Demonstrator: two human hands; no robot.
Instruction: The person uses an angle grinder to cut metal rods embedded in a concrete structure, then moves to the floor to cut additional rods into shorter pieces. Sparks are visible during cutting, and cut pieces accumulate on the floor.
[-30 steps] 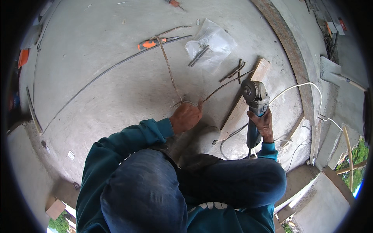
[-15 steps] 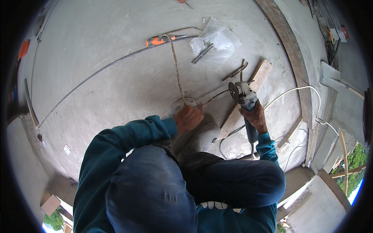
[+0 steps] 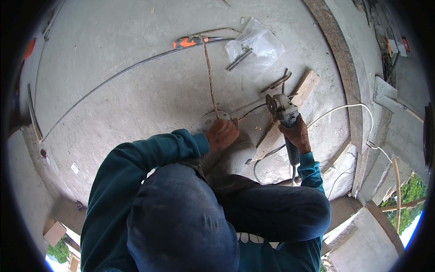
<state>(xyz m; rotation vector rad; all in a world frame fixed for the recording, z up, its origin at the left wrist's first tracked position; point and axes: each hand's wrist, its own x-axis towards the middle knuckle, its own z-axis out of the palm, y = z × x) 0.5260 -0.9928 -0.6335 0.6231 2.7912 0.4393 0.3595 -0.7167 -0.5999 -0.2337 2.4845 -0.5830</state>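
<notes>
R hand [image 3: 297,134] grips angle grinder [image 3: 282,108] | L hand [image 3: 221,134] pins rebar [image 3: 210,75]

grinder [image 3: 282,109]: grey, disc upright, in my right hand [image 3: 297,134] over plank | rod [image 3: 209,75]: rusty, thin, flat on concrete, pinned by my left hand [image 3: 221,134]

Left hand [image 3: 221,134] covers the near end of the rod [image 3: 209,77]; grip on it not discernible. Right hand [image 3: 297,134] wraps the grinder [image 3: 284,113] body; fingers underneath hidden. Grinder handle and cord [image 3: 349,108] start obscured by the wrist. Contents of the plastic bag [image 3: 256,44] too small to identify. Person's head and knees block the floor [image 3: 136,104] below.
</notes>
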